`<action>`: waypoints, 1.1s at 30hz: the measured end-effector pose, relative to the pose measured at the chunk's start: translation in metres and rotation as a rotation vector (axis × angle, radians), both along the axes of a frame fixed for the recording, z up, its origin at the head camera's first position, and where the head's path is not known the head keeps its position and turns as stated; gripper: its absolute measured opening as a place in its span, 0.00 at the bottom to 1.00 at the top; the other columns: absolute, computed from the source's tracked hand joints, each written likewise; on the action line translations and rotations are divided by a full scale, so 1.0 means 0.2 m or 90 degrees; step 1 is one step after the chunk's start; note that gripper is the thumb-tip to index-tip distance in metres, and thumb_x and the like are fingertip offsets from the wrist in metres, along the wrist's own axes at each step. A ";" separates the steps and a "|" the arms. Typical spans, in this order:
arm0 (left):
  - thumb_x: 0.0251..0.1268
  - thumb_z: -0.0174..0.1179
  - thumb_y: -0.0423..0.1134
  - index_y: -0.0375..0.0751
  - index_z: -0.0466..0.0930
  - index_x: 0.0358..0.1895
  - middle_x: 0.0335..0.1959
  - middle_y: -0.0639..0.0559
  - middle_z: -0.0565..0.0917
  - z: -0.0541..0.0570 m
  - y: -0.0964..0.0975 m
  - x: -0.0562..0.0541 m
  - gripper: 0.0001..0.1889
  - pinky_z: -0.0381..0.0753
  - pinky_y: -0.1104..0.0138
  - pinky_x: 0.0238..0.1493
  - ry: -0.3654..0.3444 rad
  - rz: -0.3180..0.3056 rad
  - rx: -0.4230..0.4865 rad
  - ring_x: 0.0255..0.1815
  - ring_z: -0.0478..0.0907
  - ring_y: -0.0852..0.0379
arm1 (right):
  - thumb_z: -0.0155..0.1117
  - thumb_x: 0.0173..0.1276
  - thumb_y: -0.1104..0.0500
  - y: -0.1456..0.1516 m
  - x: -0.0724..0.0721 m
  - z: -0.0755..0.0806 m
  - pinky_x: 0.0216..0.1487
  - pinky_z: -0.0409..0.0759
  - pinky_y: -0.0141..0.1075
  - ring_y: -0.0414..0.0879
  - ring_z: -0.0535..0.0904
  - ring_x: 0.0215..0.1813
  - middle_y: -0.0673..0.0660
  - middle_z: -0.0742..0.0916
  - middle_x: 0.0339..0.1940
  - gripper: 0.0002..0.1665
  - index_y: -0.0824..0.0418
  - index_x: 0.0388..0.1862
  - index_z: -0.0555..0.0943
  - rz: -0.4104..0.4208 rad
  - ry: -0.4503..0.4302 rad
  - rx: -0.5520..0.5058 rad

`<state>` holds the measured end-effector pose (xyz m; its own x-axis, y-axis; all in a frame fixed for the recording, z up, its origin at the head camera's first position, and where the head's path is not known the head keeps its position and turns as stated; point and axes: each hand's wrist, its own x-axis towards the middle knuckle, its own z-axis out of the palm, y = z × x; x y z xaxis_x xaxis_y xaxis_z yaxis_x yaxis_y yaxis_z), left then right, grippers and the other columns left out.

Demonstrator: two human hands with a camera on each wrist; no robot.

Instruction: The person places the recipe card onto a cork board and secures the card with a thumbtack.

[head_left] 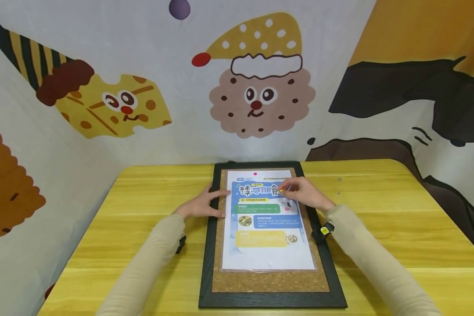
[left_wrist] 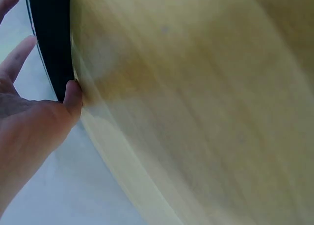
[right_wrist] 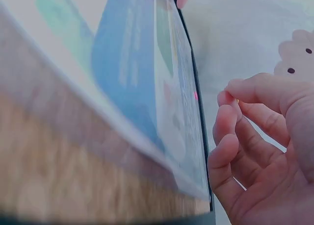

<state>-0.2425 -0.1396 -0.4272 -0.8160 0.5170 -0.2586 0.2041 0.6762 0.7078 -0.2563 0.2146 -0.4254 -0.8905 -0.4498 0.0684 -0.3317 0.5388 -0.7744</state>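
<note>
A printed poster [head_left: 266,259] in a clear sleeve lies on a cork board [head_left: 268,283] with a black frame [head_left: 272,300]. My left hand [head_left: 199,205] spreads over the frame's left side, thumb and forefinger reaching the poster's left edge. The left wrist view shows a fingertip [left_wrist: 73,95] against the frame's outer side. Above the poster's upper right part, my right hand [head_left: 304,193] pinches a small yellow pin [head_left: 281,190], mostly hidden by the fingertips. In the right wrist view the right hand [right_wrist: 270,146] has its thumb and forefinger together, other fingers curled.
A pink pin [head_left: 255,174] sits at the poster's top edge. A small pale dot [head_left: 271,264] shows near its bottom edge. Two small round bits [head_left: 339,179] lie on the wooden table [head_left: 399,210] at the right. Behind it hangs a cartoon-printed cloth [head_left: 189,109].
</note>
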 end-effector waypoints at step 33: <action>0.58 0.69 0.49 0.53 0.59 0.75 0.76 0.33 0.29 -0.02 0.00 0.01 0.42 0.49 0.34 0.64 -0.020 -0.001 0.000 0.74 0.35 0.30 | 0.67 0.64 0.66 -0.38 -0.02 -0.05 0.37 0.71 0.34 0.47 0.75 0.35 0.59 0.85 0.47 0.12 0.66 0.46 0.86 0.107 -0.057 -0.086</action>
<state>-0.2397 -0.1404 -0.4315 -0.8069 0.5178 -0.2843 0.1821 0.6759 0.7141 -0.2603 0.1389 -0.4353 -0.8092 -0.5842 0.0626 -0.3349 0.3710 -0.8661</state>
